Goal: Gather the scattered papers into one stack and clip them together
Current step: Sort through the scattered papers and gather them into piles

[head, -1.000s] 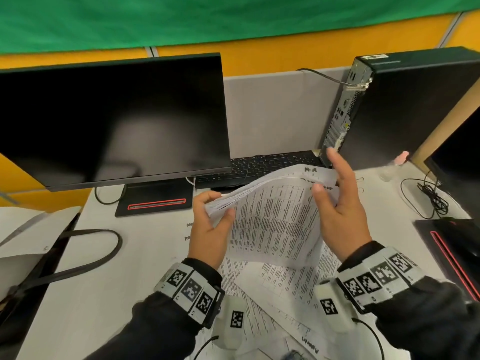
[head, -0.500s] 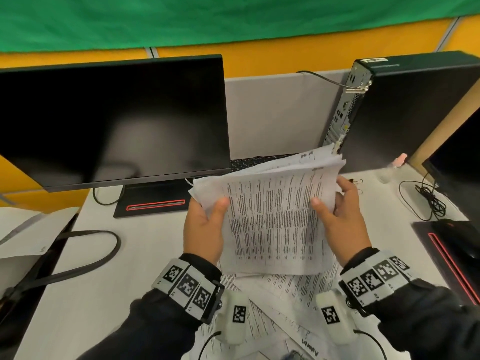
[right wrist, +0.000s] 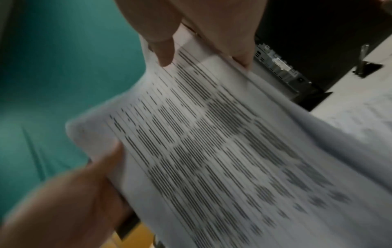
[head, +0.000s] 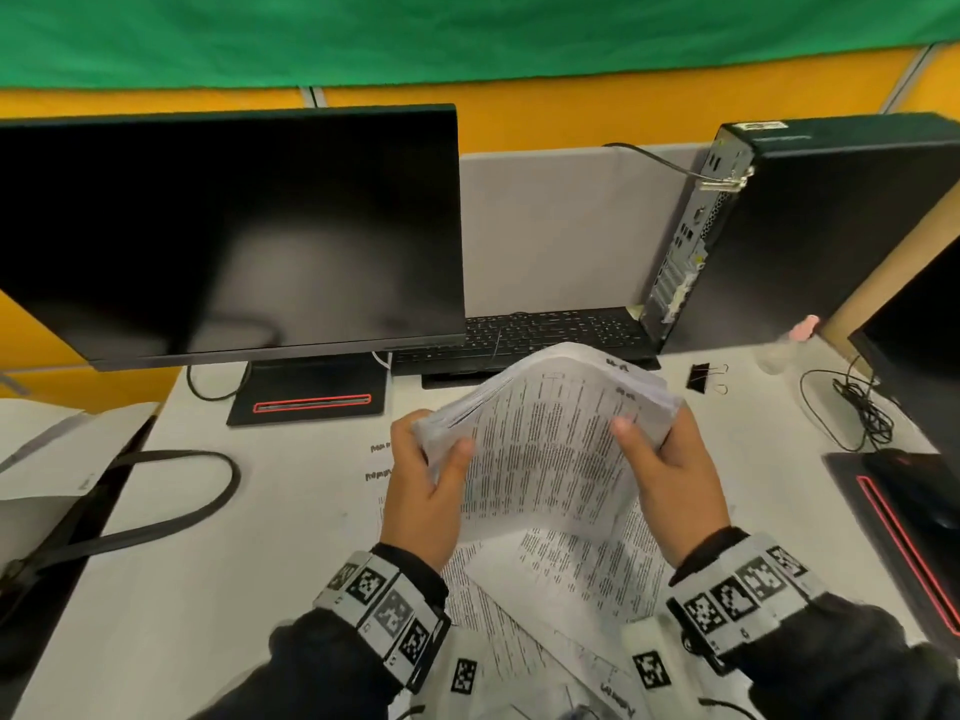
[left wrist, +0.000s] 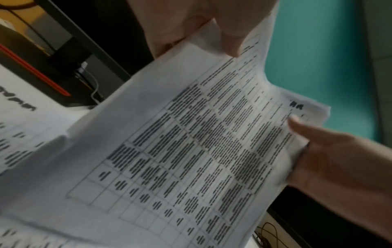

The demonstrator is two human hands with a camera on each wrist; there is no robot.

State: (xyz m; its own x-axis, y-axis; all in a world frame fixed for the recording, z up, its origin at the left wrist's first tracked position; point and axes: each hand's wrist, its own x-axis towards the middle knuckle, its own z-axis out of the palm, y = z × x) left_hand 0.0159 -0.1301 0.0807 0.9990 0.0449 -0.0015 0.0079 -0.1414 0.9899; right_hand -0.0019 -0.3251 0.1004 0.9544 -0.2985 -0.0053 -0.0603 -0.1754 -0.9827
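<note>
The left hand [head: 423, 491] grips the left edge of the paper stack [head: 550, 449], thumb on the printed top sheet and fingers curled beneath; the right hand [head: 670, 475] grips the right edge the same way. The stack is held tilted above the table [head: 208, 563], over loose printed sheets [head: 545, 605] lying near the wrists. A black binder clip [head: 698, 377] lies on the table right of the stack, near the computer tower [head: 831, 241], apart from both hands.

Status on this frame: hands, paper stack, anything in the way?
Left hand and right hand both grip the paper stack, lifted off the desk. Loose sheets remain below. Binder clip unused, right of stack. No obstruction.
</note>
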